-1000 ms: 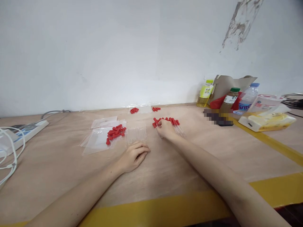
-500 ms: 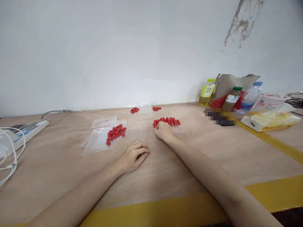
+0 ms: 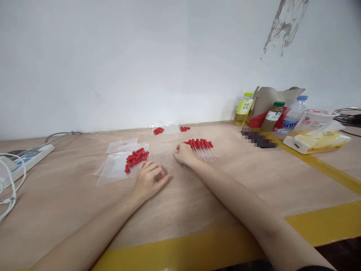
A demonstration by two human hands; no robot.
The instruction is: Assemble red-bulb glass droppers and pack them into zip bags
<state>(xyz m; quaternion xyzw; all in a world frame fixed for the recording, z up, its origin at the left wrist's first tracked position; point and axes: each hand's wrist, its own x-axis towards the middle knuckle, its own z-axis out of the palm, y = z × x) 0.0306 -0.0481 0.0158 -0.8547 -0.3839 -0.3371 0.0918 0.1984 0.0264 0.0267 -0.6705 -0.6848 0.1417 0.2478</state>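
My left hand [image 3: 149, 180] rests low over the table, loosely bent, with the thumb apart from the fingers. Its fingertips reach the near right edge of a pile of red rubber dropper bulbs [image 3: 135, 159], which lies on clear plastic bags [image 3: 111, 171]. Just beyond this hand is a row of thin clear glass tubes [image 3: 163, 160] laid side by side. At the row's right end my right hand [image 3: 184, 155] is closed in a pinch; whatever sits between its fingertips is hidden. To its right lie several droppers [image 3: 204, 150], clear tubes with red bulbs fitted.
Near the wall lies a clear bag with red bulbs [image 3: 158, 130] and another small red group [image 3: 185, 128]. Bottles [image 3: 243, 109], a paper bag, a dark pixelated item [image 3: 259, 138] and a tissue pack [image 3: 316, 142] stand right. A power strip [image 3: 42, 154] with cables is left.
My left hand has moved left and away from me, towards the red bulbs, its thumb parting from the fingers. The right hand has shifted left from the droppers to the glass tubes.
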